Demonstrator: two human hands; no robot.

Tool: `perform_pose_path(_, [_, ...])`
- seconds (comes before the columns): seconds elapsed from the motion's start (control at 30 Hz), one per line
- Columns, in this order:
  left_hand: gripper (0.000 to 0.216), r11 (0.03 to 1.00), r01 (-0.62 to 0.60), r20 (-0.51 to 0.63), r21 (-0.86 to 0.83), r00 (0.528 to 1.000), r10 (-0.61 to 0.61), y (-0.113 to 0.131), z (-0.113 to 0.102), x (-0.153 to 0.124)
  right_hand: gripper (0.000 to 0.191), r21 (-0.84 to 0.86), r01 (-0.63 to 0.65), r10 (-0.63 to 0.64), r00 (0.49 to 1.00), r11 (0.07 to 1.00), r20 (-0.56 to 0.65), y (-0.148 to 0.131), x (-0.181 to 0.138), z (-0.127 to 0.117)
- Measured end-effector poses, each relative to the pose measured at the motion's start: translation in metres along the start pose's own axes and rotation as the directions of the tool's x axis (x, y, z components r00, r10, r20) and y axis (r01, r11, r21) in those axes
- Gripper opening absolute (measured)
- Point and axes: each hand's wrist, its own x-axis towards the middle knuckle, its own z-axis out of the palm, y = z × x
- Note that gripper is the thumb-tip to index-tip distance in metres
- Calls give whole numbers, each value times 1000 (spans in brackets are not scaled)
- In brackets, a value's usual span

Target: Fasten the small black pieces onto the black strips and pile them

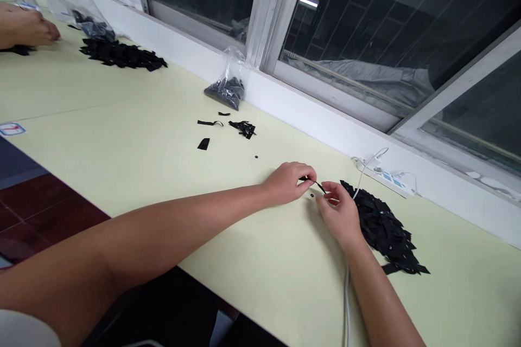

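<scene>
My left hand pinches one end of a short black fabric strip just above the table. The other end of the strip is between the fingertips of my right hand, so it stretches across the small gap. A tiny dark disc with a light centre lies on the table under the strip. Right beside my right hand spreads a large pile of black strips, some with small shiny spots. Another small dark disc lies farther back, left of my hands.
Loose black scraps lie near a clear bag of dark small pieces. A white power strip stands by the wall, its cable passing my right arm. Far left are another person's hand and a black strip pile.
</scene>
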Motion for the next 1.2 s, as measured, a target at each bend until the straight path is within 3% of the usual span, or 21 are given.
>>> perform_pose_path(0.13, [14, 992, -30, 33, 123, 999, 26, -2, -1, 1, 32, -234, 33, -30, 999, 972, 19, 7, 2, -4])
perform_pose_path(0.37, [15, 987, -55, 60, 152, 997, 47, 0, 0, 0, 28, -343, 64, -37, 996, 937, 87, 9, 5, 0])
perform_pose_path(1.2, [15, 990, -19, 69, 139, 998, 10, -4, 2, -1, 23, -486, 172, -102, 981, 857, 168, 7, 8, 5])
